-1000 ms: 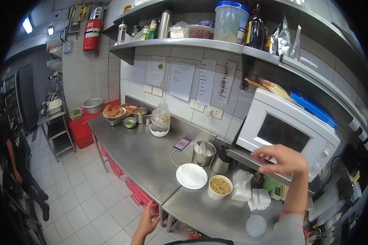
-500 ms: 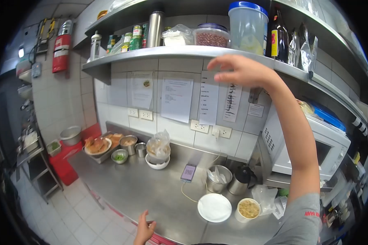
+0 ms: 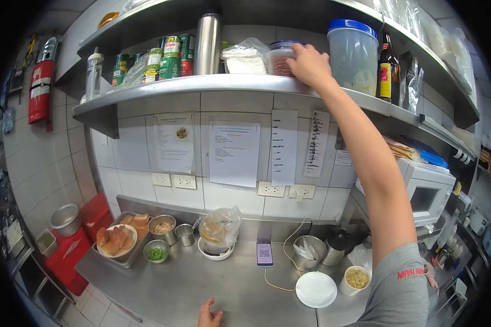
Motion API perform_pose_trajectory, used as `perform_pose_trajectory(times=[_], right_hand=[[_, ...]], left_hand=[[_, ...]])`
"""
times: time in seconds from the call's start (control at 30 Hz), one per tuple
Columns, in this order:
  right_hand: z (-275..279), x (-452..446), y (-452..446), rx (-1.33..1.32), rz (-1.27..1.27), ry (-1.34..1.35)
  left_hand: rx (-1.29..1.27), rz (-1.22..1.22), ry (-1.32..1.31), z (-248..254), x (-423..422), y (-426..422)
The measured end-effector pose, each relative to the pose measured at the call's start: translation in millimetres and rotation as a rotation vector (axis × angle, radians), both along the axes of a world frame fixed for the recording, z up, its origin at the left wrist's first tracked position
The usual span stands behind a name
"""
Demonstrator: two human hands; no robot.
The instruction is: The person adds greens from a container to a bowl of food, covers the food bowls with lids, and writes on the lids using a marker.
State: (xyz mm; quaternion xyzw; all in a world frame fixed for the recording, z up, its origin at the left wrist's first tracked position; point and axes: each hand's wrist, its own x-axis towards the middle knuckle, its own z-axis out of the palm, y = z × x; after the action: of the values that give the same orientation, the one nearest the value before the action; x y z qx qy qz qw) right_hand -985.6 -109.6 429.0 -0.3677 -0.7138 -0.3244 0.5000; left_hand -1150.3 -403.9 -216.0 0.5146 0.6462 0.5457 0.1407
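Note:
On the lower shelf, my right hand (image 3: 310, 66) grips the right side of a clear plastic container (image 3: 280, 62) with a dark blue lid. Reddish-brown beans or peanuts show inside it, and my fingers cover part of its front. A tall tub with a blue lid (image 3: 353, 60) stands just right of the hand. To the container's left sits a plastic bag with something white (image 3: 246, 57). My left hand (image 3: 208, 316) is low over the counter's front edge, fingers apart, holding nothing; its lower part is cut off by the frame.
Cans (image 3: 171, 57), a steel flask (image 3: 208, 43) and a dark bottle (image 3: 386, 71) line the shelf. On the steel counter (image 3: 185, 289) are a charging phone (image 3: 264, 254), a white round lid or plate (image 3: 316, 290), a food tub (image 3: 355, 280), and bowls. A microwave (image 3: 428, 191) stands right.
My right hand has gone from in front of the shelf edge onto the bean container. The view has moved closer to the shelf. My left hand stays low and open.

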Motion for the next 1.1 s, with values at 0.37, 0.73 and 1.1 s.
perform_pose_trajectory(times=[0.37, 0.73, 1.1], right_hand=[[93, 30, 89, 0.086, 0.243, 0.133], [142, 35, 195, -0.663, 0.742, 0.186], [131, 31, 163, 0.013, 0.281, -0.135]], left_hand=[[0.082, -0.058, -0.111, 27, -23, 42], [-0.080, -0.073, -0.149, 10, -47, 89], [0.055, -0.096, -0.161, 17, -37, 92]])
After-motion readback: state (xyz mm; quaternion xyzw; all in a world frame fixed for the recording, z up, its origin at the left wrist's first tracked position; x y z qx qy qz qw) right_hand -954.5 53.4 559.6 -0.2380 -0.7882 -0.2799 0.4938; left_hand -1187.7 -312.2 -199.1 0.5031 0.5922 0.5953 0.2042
